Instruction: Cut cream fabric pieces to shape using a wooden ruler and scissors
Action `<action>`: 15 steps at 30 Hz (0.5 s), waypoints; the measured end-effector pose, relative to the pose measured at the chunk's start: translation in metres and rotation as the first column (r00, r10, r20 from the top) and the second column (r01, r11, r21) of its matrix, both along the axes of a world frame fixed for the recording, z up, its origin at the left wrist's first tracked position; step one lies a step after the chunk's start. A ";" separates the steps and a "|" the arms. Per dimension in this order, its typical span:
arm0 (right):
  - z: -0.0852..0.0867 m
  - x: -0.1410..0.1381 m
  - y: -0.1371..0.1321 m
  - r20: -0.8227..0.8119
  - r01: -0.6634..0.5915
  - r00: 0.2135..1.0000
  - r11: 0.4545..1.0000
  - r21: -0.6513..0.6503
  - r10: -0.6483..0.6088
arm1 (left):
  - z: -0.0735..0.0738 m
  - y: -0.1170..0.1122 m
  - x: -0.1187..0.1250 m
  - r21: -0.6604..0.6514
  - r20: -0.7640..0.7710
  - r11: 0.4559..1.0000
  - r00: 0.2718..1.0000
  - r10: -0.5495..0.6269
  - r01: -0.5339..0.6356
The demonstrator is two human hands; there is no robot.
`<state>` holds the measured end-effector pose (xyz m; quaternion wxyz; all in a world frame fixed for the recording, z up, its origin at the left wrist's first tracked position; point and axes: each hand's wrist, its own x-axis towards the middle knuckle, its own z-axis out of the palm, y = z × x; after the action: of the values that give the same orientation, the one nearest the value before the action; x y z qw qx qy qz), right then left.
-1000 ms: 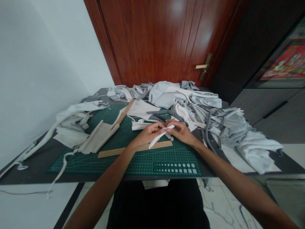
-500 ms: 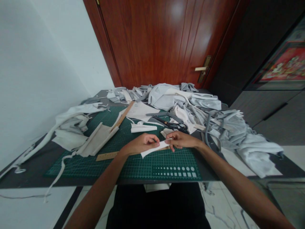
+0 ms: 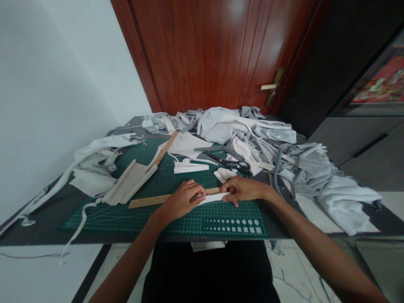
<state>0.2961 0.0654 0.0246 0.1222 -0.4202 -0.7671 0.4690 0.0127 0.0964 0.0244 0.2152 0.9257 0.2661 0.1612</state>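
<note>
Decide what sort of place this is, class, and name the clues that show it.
Probably a small sewing or fabric-cutting workroom: a green cutting mat covers the table, with a wooden ruler and black-handled scissors on it, and heaps of pale fabric offcuts lie around.

Bare arms, black clothes
The left forearm (image 3: 126, 261) and right forearm (image 3: 318, 248) run bare to the left hand (image 3: 180, 201) and right hand (image 3: 241, 190), with plain black fabric (image 3: 210, 273) over the lap

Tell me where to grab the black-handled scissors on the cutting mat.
Grip the black finger loops of the scissors, coming from the near side, just past the right hand. The scissors lie flat with the blades pointing away to the left, so the loops are the end closest to that hand and the best grip.
</note>
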 end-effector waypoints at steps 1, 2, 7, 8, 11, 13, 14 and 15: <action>-0.001 0.000 0.000 -0.005 0.005 1.000 1.000 -0.006 -0.005 | -0.003 0.002 0.000 0.016 0.008 1.000 1.000 -0.002 0.002; -0.002 -0.001 0.000 -0.010 0.013 1.000 1.000 -0.009 -0.013 | -0.005 0.004 0.000 0.027 0.016 1.000 1.000 -0.005 0.004; -0.005 -0.003 0.001 -0.026 0.052 0.998 0.999 0.002 -0.052 | -0.012 0.015 0.000 0.007 0.052 1.000 0.999 -0.005 0.005; -0.005 -0.004 0.001 -0.036 0.054 0.998 0.999 0.000 -0.054 | -0.012 0.016 0.000 0.002 0.066 1.000 0.998 -0.004 0.004; -0.007 -0.006 0.002 -0.060 0.079 0.995 0.996 0.039 -0.077 | -0.012 0.018 0.000 0.001 0.103 1.000 0.995 -0.005 0.005; -0.009 -0.008 0.003 -0.061 0.120 0.992 0.987 0.105 -0.114 | -0.014 0.017 0.000 0.013 0.123 1.000 0.992 0.006 -0.007; -0.010 -0.009 0.004 -0.057 0.142 0.989 0.981 0.135 -0.135 | -0.015 0.017 0.001 0.020 0.133 1.000 0.991 0.015 -0.017; -0.011 -0.010 0.004 -0.050 0.164 0.986 0.973 0.163 -0.158 | -0.015 0.016 0.001 0.025 0.143 0.999 0.989 0.025 -0.028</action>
<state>0.2859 0.0695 0.0136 0.2087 -0.4604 -0.7648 0.3994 0.0137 0.1123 0.0089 0.2191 0.9109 0.2601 0.2335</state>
